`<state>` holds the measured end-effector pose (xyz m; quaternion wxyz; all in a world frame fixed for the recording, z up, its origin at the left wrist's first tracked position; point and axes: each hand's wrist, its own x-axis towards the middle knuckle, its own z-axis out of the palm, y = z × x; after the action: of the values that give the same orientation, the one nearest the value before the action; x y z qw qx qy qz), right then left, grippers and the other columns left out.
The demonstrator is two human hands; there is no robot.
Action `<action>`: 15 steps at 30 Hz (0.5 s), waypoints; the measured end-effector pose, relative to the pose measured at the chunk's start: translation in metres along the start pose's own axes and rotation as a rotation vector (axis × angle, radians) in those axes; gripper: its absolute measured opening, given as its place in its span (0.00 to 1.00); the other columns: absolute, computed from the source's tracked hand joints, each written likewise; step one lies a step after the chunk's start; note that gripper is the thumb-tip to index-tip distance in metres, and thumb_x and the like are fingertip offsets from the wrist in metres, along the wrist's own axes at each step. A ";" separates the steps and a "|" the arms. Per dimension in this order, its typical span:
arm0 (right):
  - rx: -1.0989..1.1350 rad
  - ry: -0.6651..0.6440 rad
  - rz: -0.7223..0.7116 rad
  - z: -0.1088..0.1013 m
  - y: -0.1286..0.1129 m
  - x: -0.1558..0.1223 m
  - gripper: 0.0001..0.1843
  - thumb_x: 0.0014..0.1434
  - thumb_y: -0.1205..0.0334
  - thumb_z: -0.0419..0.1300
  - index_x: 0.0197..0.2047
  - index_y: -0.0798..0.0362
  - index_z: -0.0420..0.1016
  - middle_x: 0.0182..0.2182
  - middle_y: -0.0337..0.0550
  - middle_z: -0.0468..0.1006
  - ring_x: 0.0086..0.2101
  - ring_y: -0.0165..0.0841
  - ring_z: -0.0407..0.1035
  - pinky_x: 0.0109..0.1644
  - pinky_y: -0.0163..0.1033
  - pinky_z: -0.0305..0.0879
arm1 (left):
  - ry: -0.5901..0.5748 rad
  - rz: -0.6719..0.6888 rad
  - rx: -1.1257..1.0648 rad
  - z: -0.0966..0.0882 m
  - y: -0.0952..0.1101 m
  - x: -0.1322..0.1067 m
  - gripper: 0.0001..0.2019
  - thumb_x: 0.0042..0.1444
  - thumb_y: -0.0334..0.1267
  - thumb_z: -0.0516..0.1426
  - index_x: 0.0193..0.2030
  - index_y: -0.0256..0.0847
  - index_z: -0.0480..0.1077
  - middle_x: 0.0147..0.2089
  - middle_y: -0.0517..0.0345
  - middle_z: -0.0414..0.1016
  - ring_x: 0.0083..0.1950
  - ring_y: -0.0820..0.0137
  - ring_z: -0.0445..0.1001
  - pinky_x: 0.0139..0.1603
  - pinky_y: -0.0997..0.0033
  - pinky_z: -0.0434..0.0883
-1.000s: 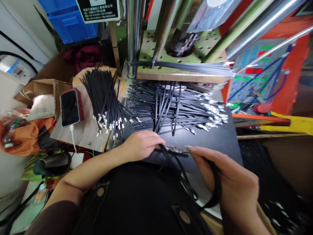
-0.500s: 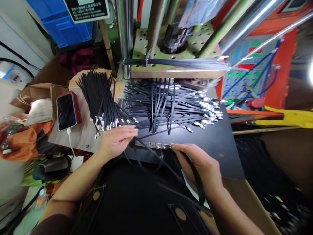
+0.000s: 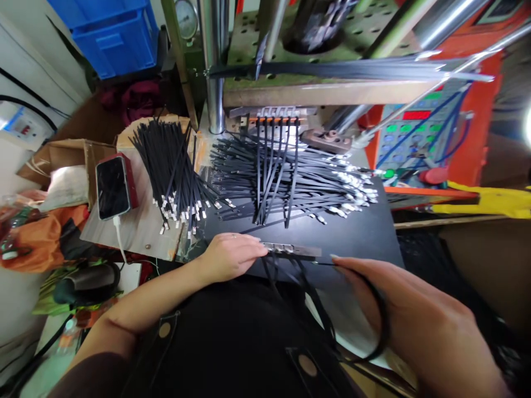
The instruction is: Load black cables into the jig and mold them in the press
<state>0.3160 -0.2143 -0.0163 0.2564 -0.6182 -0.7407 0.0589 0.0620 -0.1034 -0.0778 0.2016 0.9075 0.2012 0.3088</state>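
Silvery and narrow, the bar (image 3: 307, 252) lies at the near side of the black table (image 3: 352, 235), its long axis running from 9 to just past 3 o'clock. Dark straps (image 3: 309, 287) trail from it towards 5 o'clock. On its 9 o'clock end, the fingers of the left hand (image 3: 232, 257) press together, thumb hidden. At 4 o'clock, the right hand (image 3: 415, 309) pinches a strip (image 3: 384, 315) whose tip points to 9 o'clock, near the bar's free end. Bare tabletop opens at 1 o'clock; a pile (image 3: 319, 185) bounds 12.
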 end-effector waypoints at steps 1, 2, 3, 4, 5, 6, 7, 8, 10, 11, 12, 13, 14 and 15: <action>0.031 -0.029 -0.008 0.002 0.002 -0.004 0.09 0.67 0.62 0.55 0.46 0.48 0.76 0.35 0.44 0.83 0.32 0.37 0.79 0.34 0.40 0.75 | 0.012 0.025 0.023 -0.001 0.000 0.000 0.12 0.69 0.34 0.53 0.45 0.41 0.80 0.44 0.57 0.85 0.49 0.72 0.83 0.52 0.74 0.78; 0.072 -0.069 -0.024 0.005 0.003 -0.007 0.10 0.67 0.63 0.54 0.44 0.48 0.77 0.35 0.43 0.82 0.32 0.37 0.79 0.33 0.39 0.75 | 0.019 0.046 0.047 -0.003 0.001 -0.001 0.12 0.70 0.34 0.53 0.45 0.41 0.79 0.45 0.58 0.84 0.49 0.72 0.82 0.53 0.74 0.77; 0.110 -0.100 -0.036 0.010 0.003 -0.009 0.10 0.68 0.63 0.53 0.42 0.48 0.77 0.34 0.43 0.82 0.32 0.37 0.79 0.33 0.38 0.75 | 0.015 0.060 0.075 -0.006 0.001 -0.001 0.12 0.70 0.34 0.52 0.46 0.41 0.79 0.45 0.58 0.84 0.50 0.72 0.82 0.54 0.73 0.77; 0.137 -0.099 -0.031 0.015 0.003 -0.010 0.10 0.67 0.64 0.53 0.41 0.49 0.76 0.34 0.42 0.82 0.33 0.36 0.79 0.33 0.38 0.75 | 0.003 0.066 0.111 -0.010 0.002 -0.001 0.12 0.70 0.34 0.52 0.47 0.41 0.78 0.46 0.58 0.84 0.51 0.71 0.81 0.55 0.72 0.76; 0.152 -0.068 -0.006 0.020 0.003 -0.010 0.10 0.67 0.65 0.54 0.40 0.49 0.76 0.35 0.42 0.82 0.34 0.35 0.79 0.35 0.38 0.76 | -0.011 0.063 0.156 -0.015 0.002 -0.001 0.12 0.71 0.33 0.52 0.48 0.40 0.78 0.46 0.57 0.83 0.52 0.69 0.80 0.56 0.71 0.76; 0.159 -0.005 0.025 0.024 0.003 -0.010 0.08 0.67 0.66 0.55 0.40 0.48 0.76 0.37 0.42 0.82 0.35 0.35 0.79 0.38 0.38 0.76 | -0.017 0.056 0.208 -0.021 0.002 -0.001 0.12 0.71 0.33 0.51 0.48 0.39 0.78 0.46 0.55 0.82 0.52 0.68 0.79 0.55 0.69 0.76; 0.164 0.068 0.051 0.027 0.003 -0.009 0.07 0.66 0.66 0.57 0.41 0.48 0.76 0.38 0.41 0.82 0.36 0.34 0.79 0.41 0.38 0.77 | -0.017 0.044 0.262 -0.026 0.003 0.000 0.13 0.71 0.33 0.51 0.49 0.38 0.77 0.45 0.53 0.81 0.50 0.67 0.78 0.54 0.68 0.76; 0.171 0.135 0.063 0.031 0.003 -0.007 0.06 0.65 0.67 0.59 0.41 0.48 0.76 0.40 0.40 0.82 0.37 0.34 0.79 0.44 0.37 0.76 | -0.007 0.034 0.312 -0.031 0.003 0.001 0.14 0.71 0.32 0.50 0.49 0.38 0.77 0.43 0.52 0.80 0.48 0.67 0.77 0.52 0.67 0.75; 0.194 0.199 0.021 0.036 0.006 -0.002 0.07 0.64 0.69 0.61 0.41 0.47 0.76 0.39 0.39 0.83 0.38 0.32 0.79 0.47 0.36 0.76 | 0.021 0.019 0.376 -0.040 0.002 0.003 0.15 0.72 0.32 0.48 0.51 0.38 0.76 0.40 0.53 0.78 0.42 0.68 0.75 0.46 0.68 0.75; 0.203 0.197 -0.015 0.039 0.007 0.000 0.07 0.63 0.70 0.61 0.40 0.48 0.76 0.39 0.39 0.83 0.39 0.32 0.79 0.47 0.36 0.76 | 0.030 0.006 0.387 -0.045 0.001 0.004 0.16 0.72 0.31 0.47 0.51 0.39 0.76 0.38 0.54 0.77 0.40 0.69 0.74 0.44 0.69 0.74; 0.206 0.183 -0.047 0.041 0.009 0.002 0.07 0.64 0.70 0.60 0.39 0.48 0.76 0.38 0.39 0.83 0.40 0.33 0.79 0.48 0.37 0.77 | 0.044 -0.013 0.393 -0.050 -0.001 0.004 0.16 0.72 0.31 0.47 0.51 0.41 0.76 0.37 0.55 0.76 0.39 0.70 0.74 0.42 0.70 0.73; 0.203 0.167 -0.068 0.043 0.011 0.004 0.07 0.64 0.70 0.60 0.39 0.48 0.76 0.39 0.40 0.83 0.40 0.33 0.79 0.49 0.38 0.77 | 0.087 -0.034 0.408 -0.059 -0.005 0.004 0.16 0.71 0.31 0.48 0.50 0.43 0.77 0.36 0.57 0.76 0.38 0.70 0.73 0.40 0.70 0.73; 0.197 0.141 -0.085 0.043 0.013 0.005 0.07 0.65 0.69 0.58 0.40 0.48 0.76 0.39 0.41 0.83 0.41 0.34 0.79 0.51 0.39 0.77 | 0.161 -0.049 0.437 -0.071 -0.010 0.003 0.14 0.70 0.32 0.50 0.48 0.46 0.78 0.36 0.58 0.75 0.37 0.71 0.73 0.38 0.70 0.72; 0.188 0.105 -0.101 0.043 0.015 0.006 0.08 0.66 0.69 0.57 0.41 0.49 0.77 0.40 0.42 0.83 0.42 0.35 0.79 0.51 0.40 0.77 | 0.250 -0.060 0.476 -0.087 -0.017 0.001 0.12 0.69 0.33 0.53 0.47 0.48 0.79 0.36 0.59 0.75 0.36 0.71 0.73 0.37 0.68 0.71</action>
<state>0.3090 -0.1958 -0.0573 0.3542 -0.5554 -0.7478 0.0824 0.0032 -0.0671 -0.0226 -0.0348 0.8778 0.3182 0.3563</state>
